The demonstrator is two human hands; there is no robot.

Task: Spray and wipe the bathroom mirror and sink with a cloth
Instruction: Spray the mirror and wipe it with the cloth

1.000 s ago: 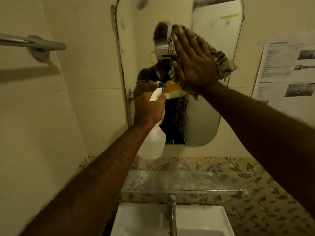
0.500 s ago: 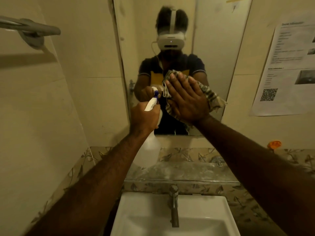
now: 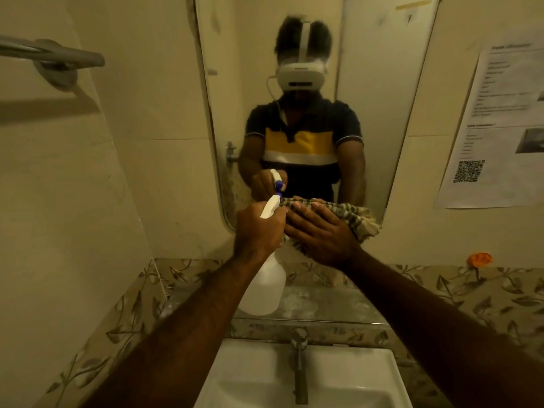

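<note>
My right hand (image 3: 319,234) presses the cloth (image 3: 353,216) flat, fingers spread, against the mirror's (image 3: 382,98) bottom edge; my left hand (image 3: 259,228) has its fingers clamped on the spray bottle (image 3: 265,290) just beside it.

The paper notice (image 3: 497,125) on the wall carries a QR code (image 3: 468,171) (its printed lines too blurred to read).

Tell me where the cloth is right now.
In the head view, the cloth is pressed flat under the right hand against the mirror's bottom edge, right of the spray bottle.
</note>
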